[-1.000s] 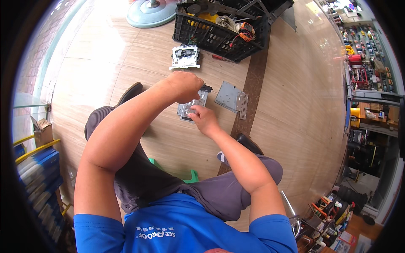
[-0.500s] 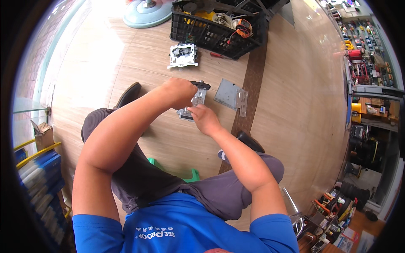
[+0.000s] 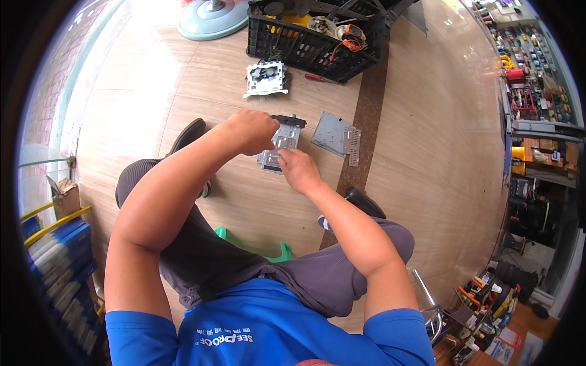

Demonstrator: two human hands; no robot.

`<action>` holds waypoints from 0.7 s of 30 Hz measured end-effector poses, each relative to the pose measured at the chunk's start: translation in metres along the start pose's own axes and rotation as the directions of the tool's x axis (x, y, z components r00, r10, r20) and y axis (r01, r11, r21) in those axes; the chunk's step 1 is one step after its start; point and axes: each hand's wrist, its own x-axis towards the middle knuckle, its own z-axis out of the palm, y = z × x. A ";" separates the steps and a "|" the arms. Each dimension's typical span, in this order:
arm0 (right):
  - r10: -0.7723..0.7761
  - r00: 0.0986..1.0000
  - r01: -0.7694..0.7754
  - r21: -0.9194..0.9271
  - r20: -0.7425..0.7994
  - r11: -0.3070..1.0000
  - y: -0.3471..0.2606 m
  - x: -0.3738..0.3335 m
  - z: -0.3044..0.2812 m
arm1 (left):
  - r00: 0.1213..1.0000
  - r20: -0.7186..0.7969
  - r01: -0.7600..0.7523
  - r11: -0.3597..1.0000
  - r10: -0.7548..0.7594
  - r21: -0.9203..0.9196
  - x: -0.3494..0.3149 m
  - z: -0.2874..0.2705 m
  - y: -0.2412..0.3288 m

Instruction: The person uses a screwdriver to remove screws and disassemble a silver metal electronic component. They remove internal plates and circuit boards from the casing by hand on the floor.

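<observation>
A silver metal electronics casing (image 3: 285, 140) with a black end piece lies on the floor between my feet. My left hand (image 3: 251, 132) is closed at the casing's left side, knuckles up. What its fingers hold, if anything, is hidden beneath the hand. At the lower right edge of the casing is my right hand (image 3: 299, 169), its fingers bent and the tips pressed together on the metal. Farther off lies a white-framed mechanism (image 3: 266, 79) with dark parts in its middle. To the right, a flat grey metal cover (image 3: 331, 134) rests beside a perforated metal strip (image 3: 352, 146).
A black plastic crate (image 3: 311, 52) of tools and an orange meter (image 3: 352, 38) stands at the back, a red-handled screwdriver (image 3: 315, 77) by it. A round pale base (image 3: 213, 21) is left of the crate. Below me shows a green stool (image 3: 282, 252). Stocked shelves (image 3: 528, 73) line the right.
My left hand has shifted slightly left, uncovering more of the casing's top. The right hand has moved a little to the right. The view has shifted slightly.
</observation>
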 end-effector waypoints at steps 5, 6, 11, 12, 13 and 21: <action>-0.013 1.000 0.013 0.001 -0.005 1.000 0.002 0.000 0.000 | 1.000 -0.003 -0.019 1.000 0.019 0.007 0.003 0.000 0.002; -0.023 1.000 0.023 -0.001 0.000 1.000 0.001 0.001 0.000 | 1.000 -0.002 -0.013 1.000 0.013 0.007 0.002 -0.001 0.003; -0.017 1.000 0.017 0.008 -0.006 1.000 -0.002 0.000 -0.004 | 1.000 -0.006 -0.013 1.000 0.013 0.001 0.002 -0.002 0.003; -0.004 1.000 0.004 0.023 -0.004 1.000 -0.002 0.000 -0.006 | 1.000 -0.015 -0.013 1.000 0.013 0.002 0.002 -0.001 0.002; 0.009 1.000 -0.009 0.038 -0.002 0.999 -0.003 0.000 -0.007 | 1.000 -0.024 -0.014 1.000 0.014 0.003 0.002 0.000 0.002; 0.028 0.991 -0.016 0.093 -0.133 0.996 -0.014 -0.008 -0.040 | 0.989 -0.129 -0.075 0.997 0.075 0.004 0.007 0.014 -0.010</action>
